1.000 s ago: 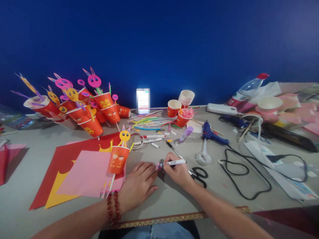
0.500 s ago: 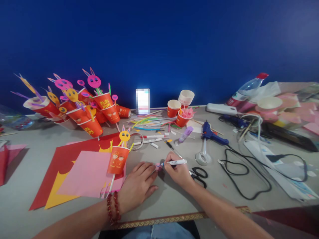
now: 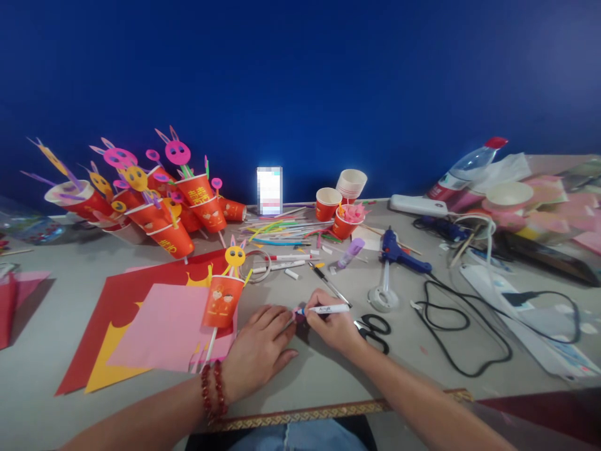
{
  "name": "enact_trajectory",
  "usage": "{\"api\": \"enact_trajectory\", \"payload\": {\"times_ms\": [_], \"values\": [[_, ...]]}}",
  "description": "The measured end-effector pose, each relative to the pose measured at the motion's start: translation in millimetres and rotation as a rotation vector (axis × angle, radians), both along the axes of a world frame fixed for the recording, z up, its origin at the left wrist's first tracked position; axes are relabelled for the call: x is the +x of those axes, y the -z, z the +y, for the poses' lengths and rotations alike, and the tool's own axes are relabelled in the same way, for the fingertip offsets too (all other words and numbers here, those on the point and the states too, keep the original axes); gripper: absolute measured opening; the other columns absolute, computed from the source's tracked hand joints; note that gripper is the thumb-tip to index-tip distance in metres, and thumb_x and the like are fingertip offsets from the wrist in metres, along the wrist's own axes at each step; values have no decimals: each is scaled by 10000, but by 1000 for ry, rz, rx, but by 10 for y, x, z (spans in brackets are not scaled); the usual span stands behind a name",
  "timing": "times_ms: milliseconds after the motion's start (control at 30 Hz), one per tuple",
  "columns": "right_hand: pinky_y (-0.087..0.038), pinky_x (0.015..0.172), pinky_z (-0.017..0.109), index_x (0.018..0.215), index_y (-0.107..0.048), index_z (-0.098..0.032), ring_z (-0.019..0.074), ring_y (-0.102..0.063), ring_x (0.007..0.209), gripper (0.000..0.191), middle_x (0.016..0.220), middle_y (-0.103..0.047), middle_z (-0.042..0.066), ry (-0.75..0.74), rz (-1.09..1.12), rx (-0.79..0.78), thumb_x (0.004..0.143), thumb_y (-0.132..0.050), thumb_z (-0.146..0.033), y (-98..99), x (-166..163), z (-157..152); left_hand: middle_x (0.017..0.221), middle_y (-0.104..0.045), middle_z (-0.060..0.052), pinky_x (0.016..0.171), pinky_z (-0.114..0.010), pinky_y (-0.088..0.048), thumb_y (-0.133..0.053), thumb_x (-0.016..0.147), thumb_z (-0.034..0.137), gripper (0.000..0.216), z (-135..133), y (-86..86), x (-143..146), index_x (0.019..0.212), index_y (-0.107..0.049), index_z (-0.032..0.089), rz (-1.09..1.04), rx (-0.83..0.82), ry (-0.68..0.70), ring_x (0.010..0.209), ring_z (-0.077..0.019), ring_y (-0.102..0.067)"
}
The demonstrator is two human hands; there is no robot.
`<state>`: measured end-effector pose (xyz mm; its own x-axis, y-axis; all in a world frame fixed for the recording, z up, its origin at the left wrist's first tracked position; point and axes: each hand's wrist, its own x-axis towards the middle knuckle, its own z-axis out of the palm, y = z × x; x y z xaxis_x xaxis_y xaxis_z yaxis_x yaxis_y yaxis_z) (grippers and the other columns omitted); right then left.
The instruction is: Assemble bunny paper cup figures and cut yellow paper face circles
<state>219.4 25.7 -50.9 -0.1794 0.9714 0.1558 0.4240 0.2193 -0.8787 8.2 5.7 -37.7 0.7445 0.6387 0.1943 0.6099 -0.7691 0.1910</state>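
A white acrylic marker point(image 3: 330, 309) is pinched in my right hand point(image 3: 334, 327), its tip on a small pink paper piece point(image 3: 299, 315) on the table. My left hand point(image 3: 263, 347) lies flat, palm down, with its fingertips at the left edge of that piece. Left of this hand stands a red paper cup point(image 3: 222, 302) with a yellow bunny face point(image 3: 235, 255) on top and a white straw below. Black-handled scissors point(image 3: 375, 331) lie beside my right wrist, their blades partly hidden by it.
Pink paper point(image 3: 159, 326) lies over red and yellow sheets at left. Decorated cups point(image 3: 201, 194) crowd the back left. A blue glue gun point(image 3: 399, 254), a tape roll point(image 3: 382, 298) and a black cord point(image 3: 462, 326) lie at right. Loose straws point(image 3: 282, 230) and a pen point(image 3: 323, 278) lie ahead.
My right hand and the marker have shifted slightly left, and the marker's tip sits further over the pink piece. My left hand stays in place.
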Motion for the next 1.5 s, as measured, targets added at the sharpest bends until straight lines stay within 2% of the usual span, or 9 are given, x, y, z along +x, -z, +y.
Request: {"api": "enact_trajectory", "payload": {"times_ms": [467,1000,1500], "values": [[-369,560,233,714,-548,-220,134,-517,559,110,617,-581,-37,-7,-83,12,819,-548,-189,8,-5,7,1309,-620,-87,1091,-469,-396,-572,947,385,399,5,-10,5,1281,-577,167,-8,-13,6,1244,-270,-507],[-373,550,226,699,-548,-217,135,-535,555,108,619,-609,-25,-14,-75,25,803,-539,-187,-10,-10,9,1318,-616,-80,1097,-474,-386,-551,956,404,415,8,-10,0,1300,-564,171,1,-31,7,1252,-270,-497],[-348,530,221,683,-528,-213,117,-473,530,107,586,-545,-52,-15,-50,2,776,-539,-162,49,9,9,1315,-617,-85,1092,-474,-382,-547,957,414,419,12,-14,-5,1286,-571,155,24,-25,10,1249,-280,-498]]}}
